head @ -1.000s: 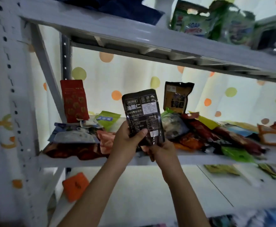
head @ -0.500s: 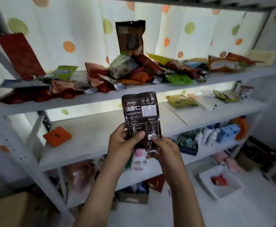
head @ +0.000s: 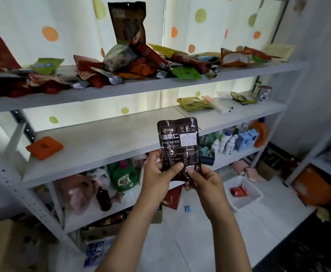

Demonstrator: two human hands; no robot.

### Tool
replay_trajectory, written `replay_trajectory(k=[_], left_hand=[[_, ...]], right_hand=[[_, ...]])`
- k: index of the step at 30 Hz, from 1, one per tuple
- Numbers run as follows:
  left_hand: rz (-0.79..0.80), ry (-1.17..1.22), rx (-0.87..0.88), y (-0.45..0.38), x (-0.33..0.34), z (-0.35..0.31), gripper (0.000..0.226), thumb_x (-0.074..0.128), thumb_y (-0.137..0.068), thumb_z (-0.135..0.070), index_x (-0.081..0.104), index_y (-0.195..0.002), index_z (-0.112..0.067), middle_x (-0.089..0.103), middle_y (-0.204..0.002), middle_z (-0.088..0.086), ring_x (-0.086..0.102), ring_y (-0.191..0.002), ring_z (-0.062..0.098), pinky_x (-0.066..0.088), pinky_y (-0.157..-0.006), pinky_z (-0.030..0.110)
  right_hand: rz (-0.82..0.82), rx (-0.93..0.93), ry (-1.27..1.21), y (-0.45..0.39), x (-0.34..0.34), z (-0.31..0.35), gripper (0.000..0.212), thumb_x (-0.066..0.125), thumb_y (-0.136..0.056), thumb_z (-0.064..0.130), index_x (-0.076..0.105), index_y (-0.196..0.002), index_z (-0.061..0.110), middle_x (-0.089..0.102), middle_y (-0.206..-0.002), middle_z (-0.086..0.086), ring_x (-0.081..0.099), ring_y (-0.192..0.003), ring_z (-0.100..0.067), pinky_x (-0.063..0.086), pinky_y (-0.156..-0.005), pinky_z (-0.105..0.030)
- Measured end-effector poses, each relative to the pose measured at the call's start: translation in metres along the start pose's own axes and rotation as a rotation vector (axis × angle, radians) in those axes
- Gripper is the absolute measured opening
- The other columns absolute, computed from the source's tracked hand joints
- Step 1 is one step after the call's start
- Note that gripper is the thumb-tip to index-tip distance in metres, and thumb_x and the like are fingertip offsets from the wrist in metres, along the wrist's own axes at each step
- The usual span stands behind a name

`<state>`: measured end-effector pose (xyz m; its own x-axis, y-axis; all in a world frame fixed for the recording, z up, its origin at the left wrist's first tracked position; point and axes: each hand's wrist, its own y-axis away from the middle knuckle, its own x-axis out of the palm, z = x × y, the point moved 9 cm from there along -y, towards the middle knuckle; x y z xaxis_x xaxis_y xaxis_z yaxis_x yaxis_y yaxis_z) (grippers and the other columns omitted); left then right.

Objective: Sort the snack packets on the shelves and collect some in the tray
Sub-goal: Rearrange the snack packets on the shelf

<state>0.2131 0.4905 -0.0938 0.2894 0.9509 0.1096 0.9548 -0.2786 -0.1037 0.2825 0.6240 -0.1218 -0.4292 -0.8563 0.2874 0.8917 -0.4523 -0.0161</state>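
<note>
Both hands, left hand [head: 159, 169] and right hand [head: 203, 178], still pinch the flat dark-brown printed snack packet [head: 179, 148], now lowered below the cluttered shelf, white plastic tray [head: 244, 202] down-right.

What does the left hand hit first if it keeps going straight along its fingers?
The left hand grips the dark packet, fingers aimed up and forward. Beyond it, likely the front edge of the middle shelf, though depth is unclear.

Daylight glows through the dotted curtain [head: 66, 22] behind the far shelves, backlighting them. My near forearms sit in dim shadow. Edges bend and smear, especially the lower left and right corners.
</note>
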Motion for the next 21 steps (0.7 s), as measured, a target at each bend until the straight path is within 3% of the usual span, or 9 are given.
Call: replay_trajectory(k=[3, 7, 9, 12, 15, 18, 21], left_hand=[[0.012, 0.052, 0.021, 0.006, 0.004, -0.002, 0.043, 0.075, -0.079, 0.0, 0.052, -0.114, -0.01, 0.074, -0.092, -0.004, 0.072, -0.082, 0.007, 0.054, -0.061, 0.017], [0.005, 0.049, 0.022, 0.01, 0.007, 0.005, 0.04, 0.076, -0.079, -0.004, 0.054, -0.108, -0.02, 0.075, -0.09, -0.008, 0.072, -0.088, 0.01, 0.056, -0.07, 0.023], [0.011, 0.041, 0.02, 0.012, 0.009, 0.009, 0.038, 0.076, -0.08, -0.005, 0.055, -0.106, -0.023, 0.075, -0.09, -0.008, 0.072, -0.088, 0.01, 0.056, -0.073, 0.025], [-0.009, 0.041, 0.016, 0.012, 0.006, 0.011, 0.036, 0.076, -0.081, -0.007, 0.055, -0.106, -0.023, 0.075, -0.093, -0.005, 0.072, -0.087, 0.009, 0.057, -0.073, 0.026], [-0.054, -0.004, 0.022, 0.014, 0.002, 0.007, 0.033, 0.076, -0.081, -0.014, 0.053, -0.102, -0.026, 0.073, -0.096, -0.004, 0.07, -0.08, 0.003, 0.053, -0.063, 0.019], [-0.223, -0.119, 0.079, 0.019, -0.012, 0.004, 0.032, 0.077, -0.081, -0.023, 0.051, -0.096, -0.033, 0.064, -0.099, -0.008, 0.064, -0.089, 0.006, 0.055, -0.069, 0.03], [-0.157, -0.161, 0.077, 0.019, -0.006, 0.005, 0.014, 0.067, -0.09, -0.024, 0.056, -0.092, -0.033, 0.066, -0.094, -0.013, 0.064, -0.093, 0.006, 0.052, -0.071, 0.029]], right_hand=[[-0.035, -0.042, -0.008, 0.008, -0.002, 0.006, 0.013, 0.06, -0.094, 0.005, 0.067, -0.099, -0.005, 0.059, -0.071, -0.017, 0.048, -0.052, -0.018, 0.043, -0.052, -0.03], [-0.105, -0.104, 0.036, 0.014, -0.004, 0.011, 0.009, 0.059, -0.094, 0.002, 0.067, -0.09, 0.002, 0.06, -0.065, -0.008, 0.045, -0.051, -0.016, 0.039, -0.053, -0.032], [-0.166, -0.126, 0.035, 0.016, -0.005, 0.013, 0.018, 0.058, -0.094, -0.001, 0.068, -0.083, 0.009, 0.058, -0.061, -0.005, 0.042, -0.05, -0.014, 0.036, -0.053, -0.031], [-0.213, -0.145, 0.038, 0.022, -0.001, 0.014, 0.023, 0.057, -0.094, -0.003, 0.068, -0.08, 0.012, 0.06, -0.057, 0.003, 0.046, -0.048, -0.008, 0.038, -0.049, -0.025], [-0.24, -0.166, 0.066, 0.026, -0.001, 0.016, 0.02, 0.06, -0.094, 0.004, 0.07, -0.079, 0.013, 0.058, -0.057, -0.003, 0.044, -0.049, -0.014, 0.037, -0.048, -0.027], [-0.248, -0.178, 0.103, 0.027, 0.0, 0.012, 0.013, 0.064, -0.094, 0.012, 0.073, -0.085, 0.017, 0.065, -0.064, -0.001, 0.054, -0.056, -0.013, 0.044, -0.054, -0.029], [-0.185, -0.201, 0.143, 0.026, 0.007, 0.012, 0.011, 0.066, -0.092, 0.013, 0.075, -0.096, 0.017, 0.074, -0.085, 0.001, 0.068, -0.077, -0.013, 0.052, -0.067, -0.028]])
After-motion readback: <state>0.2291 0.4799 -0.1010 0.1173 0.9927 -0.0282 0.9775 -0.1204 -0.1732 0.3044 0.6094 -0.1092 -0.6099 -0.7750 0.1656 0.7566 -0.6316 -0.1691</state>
